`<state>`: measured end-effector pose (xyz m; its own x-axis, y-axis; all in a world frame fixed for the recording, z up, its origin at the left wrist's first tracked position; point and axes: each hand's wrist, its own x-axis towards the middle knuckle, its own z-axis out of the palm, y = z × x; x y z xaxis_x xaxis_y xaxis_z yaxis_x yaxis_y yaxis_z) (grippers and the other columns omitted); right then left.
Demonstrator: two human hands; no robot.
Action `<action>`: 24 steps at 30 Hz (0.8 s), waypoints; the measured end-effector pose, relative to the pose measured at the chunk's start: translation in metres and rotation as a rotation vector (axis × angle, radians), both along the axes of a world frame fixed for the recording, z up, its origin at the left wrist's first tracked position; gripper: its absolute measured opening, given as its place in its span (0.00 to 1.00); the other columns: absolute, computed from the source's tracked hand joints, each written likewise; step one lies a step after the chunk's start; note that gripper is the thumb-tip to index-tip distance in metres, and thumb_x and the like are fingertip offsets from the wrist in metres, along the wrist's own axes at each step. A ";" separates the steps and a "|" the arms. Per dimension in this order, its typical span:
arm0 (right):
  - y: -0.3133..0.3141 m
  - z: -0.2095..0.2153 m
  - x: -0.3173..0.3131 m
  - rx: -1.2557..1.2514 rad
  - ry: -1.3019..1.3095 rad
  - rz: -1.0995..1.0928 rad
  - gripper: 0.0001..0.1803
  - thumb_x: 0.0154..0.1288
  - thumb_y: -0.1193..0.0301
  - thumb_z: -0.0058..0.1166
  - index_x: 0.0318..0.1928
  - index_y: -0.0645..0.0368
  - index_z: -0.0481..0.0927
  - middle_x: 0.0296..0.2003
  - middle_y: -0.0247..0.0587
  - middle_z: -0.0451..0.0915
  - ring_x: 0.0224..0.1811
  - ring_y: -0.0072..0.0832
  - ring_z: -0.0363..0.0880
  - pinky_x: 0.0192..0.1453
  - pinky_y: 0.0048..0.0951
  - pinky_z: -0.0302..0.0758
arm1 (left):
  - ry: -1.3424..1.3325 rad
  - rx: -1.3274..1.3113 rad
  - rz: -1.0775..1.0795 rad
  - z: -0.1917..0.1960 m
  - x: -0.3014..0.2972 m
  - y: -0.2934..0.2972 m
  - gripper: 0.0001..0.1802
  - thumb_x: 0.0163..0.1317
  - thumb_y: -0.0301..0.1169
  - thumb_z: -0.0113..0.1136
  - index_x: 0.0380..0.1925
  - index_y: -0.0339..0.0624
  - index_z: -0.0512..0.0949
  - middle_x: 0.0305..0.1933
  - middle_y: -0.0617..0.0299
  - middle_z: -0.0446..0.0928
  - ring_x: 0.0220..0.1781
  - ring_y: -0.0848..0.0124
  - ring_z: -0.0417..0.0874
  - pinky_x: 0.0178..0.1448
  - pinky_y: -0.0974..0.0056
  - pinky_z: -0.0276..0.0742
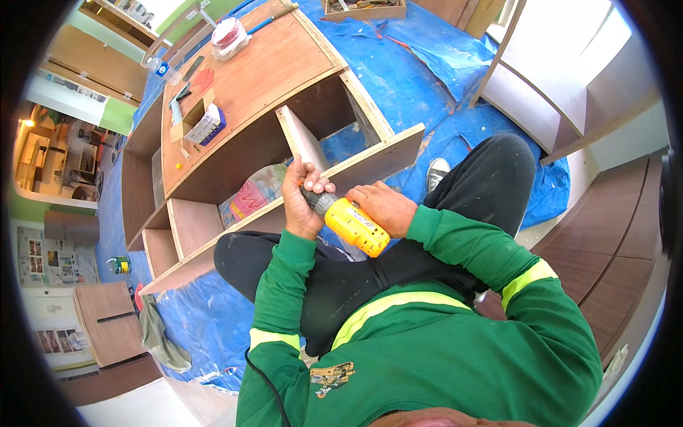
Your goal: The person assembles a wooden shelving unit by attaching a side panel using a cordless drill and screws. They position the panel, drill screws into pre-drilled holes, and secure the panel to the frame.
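We grasp the yellow-bodied power drill (346,220) with both hands: our left hand (302,199) clenched round its grey chuck, our right hand (384,206) gripping behind, against the brown plywood cabinet's front edge (370,162).

We see our left hand (302,196) wrapped around the grey front end of a yellow power drill (348,222), while our right hand (384,205) rests on its yellow body; the drill sits just in front of the edge of a wooden cabinet (270,92) lying on a blue tarp (420,78); our legs in black trousers (491,185) are folded beneath; on the cabinet's upper panel lie a small box (206,124) and a clear plastic container (230,35).
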<state>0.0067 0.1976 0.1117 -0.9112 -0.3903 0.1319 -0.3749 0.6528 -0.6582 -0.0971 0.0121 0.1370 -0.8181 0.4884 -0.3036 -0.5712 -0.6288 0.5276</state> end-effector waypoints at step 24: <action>-0.003 0.003 0.002 -0.142 -0.075 0.005 0.21 0.63 0.72 0.65 0.56 0.59 0.74 0.50 0.52 0.83 0.57 0.52 0.83 0.61 0.50 0.78 | 0.000 0.097 -0.007 0.006 0.003 0.001 0.17 0.80 0.45 0.58 0.31 0.50 0.77 0.15 0.77 0.65 0.18 0.82 0.70 0.33 0.68 0.75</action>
<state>0.0083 0.1945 0.1145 -0.9187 -0.3770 0.1180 -0.3243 0.5493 -0.7702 -0.0941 0.0127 0.1434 -0.8146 0.5211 -0.2546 -0.5757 -0.6727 0.4648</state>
